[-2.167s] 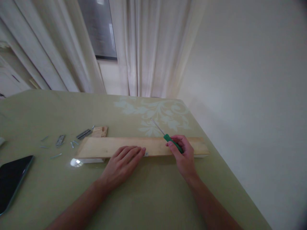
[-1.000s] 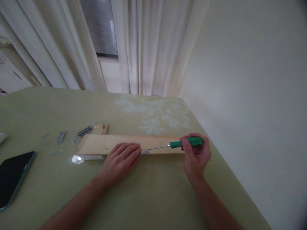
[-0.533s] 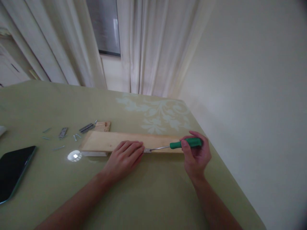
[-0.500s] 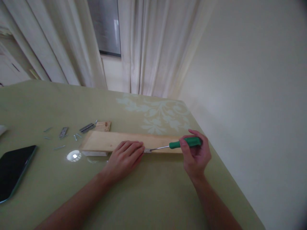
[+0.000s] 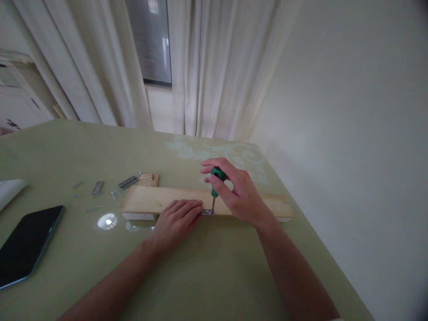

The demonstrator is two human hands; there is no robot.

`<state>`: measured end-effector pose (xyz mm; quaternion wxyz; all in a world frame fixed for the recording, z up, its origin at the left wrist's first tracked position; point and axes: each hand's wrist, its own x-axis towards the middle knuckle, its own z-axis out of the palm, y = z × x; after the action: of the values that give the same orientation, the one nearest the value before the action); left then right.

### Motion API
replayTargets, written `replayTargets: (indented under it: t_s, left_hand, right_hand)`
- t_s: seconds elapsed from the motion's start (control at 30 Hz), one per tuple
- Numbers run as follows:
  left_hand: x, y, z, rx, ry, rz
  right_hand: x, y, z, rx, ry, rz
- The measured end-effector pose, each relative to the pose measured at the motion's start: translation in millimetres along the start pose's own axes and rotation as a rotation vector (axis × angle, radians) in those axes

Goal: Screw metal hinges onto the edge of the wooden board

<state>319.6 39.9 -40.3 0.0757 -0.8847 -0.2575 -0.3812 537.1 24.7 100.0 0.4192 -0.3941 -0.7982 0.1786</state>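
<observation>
A long pale wooden board (image 5: 157,199) lies across the green table (image 5: 207,267). My left hand (image 5: 177,219) rests flat on the board's near edge, fingers stretched toward a small metal bracket (image 5: 207,212). My right hand (image 5: 236,191) is closed round the green handle of a screwdriver (image 5: 216,183), which stands nearly upright with its tip on the bracket.
A small wood block (image 5: 149,179), metal hinges (image 5: 129,182), another hinge (image 5: 97,187) and several loose screws (image 5: 115,193) lie left of the board. A dark phone (image 5: 25,245) lies at the near left. The table's right edge runs close to the wall (image 5: 351,156). Curtains (image 5: 214,67) hang behind.
My right hand has swung the screwdriver from lying level along the board to nearly upright over the bracket, moving left. My left hand stays on the board.
</observation>
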Motion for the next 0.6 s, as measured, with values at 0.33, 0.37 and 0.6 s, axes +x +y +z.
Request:
replayTargets:
  t_s: [0.33,0.37,0.6]
  left_hand:
    - [-2.5,1.1,2.3,-0.039,0.01,-0.045]
    - [-2.5,1.4,2.4,-0.041,0.011,-0.049]
    - [-2.5,0.9,2.9,-0.049,0.017,-0.051]
  right_hand:
    - [-3.6,-11.5,6.7,-0.185,0.113,0.057]
    - [-3.6,-11.6,5.7,-0.179,0.137,0.051]
    - [-3.7,-6.1,3.8,0.007,0.317,0.024]
